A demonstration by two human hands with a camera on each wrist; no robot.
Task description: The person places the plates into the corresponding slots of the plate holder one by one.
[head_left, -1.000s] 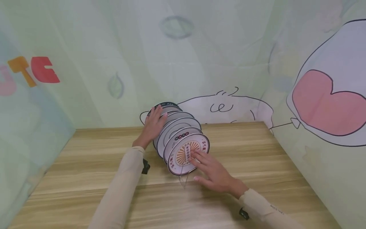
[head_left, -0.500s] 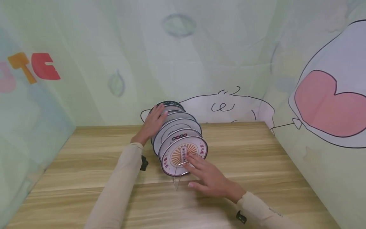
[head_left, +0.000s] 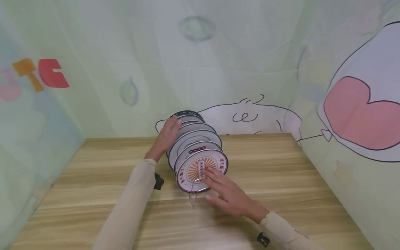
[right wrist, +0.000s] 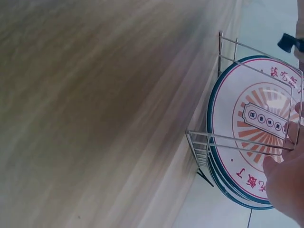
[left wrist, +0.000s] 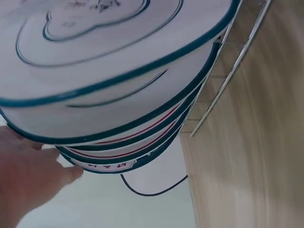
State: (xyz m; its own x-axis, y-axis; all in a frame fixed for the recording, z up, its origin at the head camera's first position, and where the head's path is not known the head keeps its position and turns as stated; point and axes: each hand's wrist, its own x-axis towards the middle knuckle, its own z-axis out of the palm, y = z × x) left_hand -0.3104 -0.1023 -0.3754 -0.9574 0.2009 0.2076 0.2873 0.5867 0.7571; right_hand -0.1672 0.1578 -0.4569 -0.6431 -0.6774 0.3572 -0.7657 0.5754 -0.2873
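Note:
Several round white plates (head_left: pixel 186 172) with dark rims stand on edge, one behind another, in a metal wire rack (right wrist: pixel 221 137). The front plate bears an orange sunburst and red characters. My left hand (head_left: pixel 165 138) rests on the upper left rims of the rear plates, its fingers extended. In the left wrist view that hand (left wrist: pixel 29 173) lies beside the plate edges. Extended fingers of my right hand (head_left: pixel 232 197) touch the front plate near the rack's front wire. In the right wrist view the right fingertips are partly cut off by the frame edge.
The rack stands on a wood-grain table (head_left: pixel 268 173), near its back edge. A pale printed cloth (head_left: pixel 150 80) hangs behind it and on both sides. Dark wrist straps (head_left: pixel 263 239) show below the sleeves.
The plates and rack have shifted slightly leftward, mostly in the first half second, and the front plate now faces me more squarely. Both hands stay in contact, the right moving slightly left.

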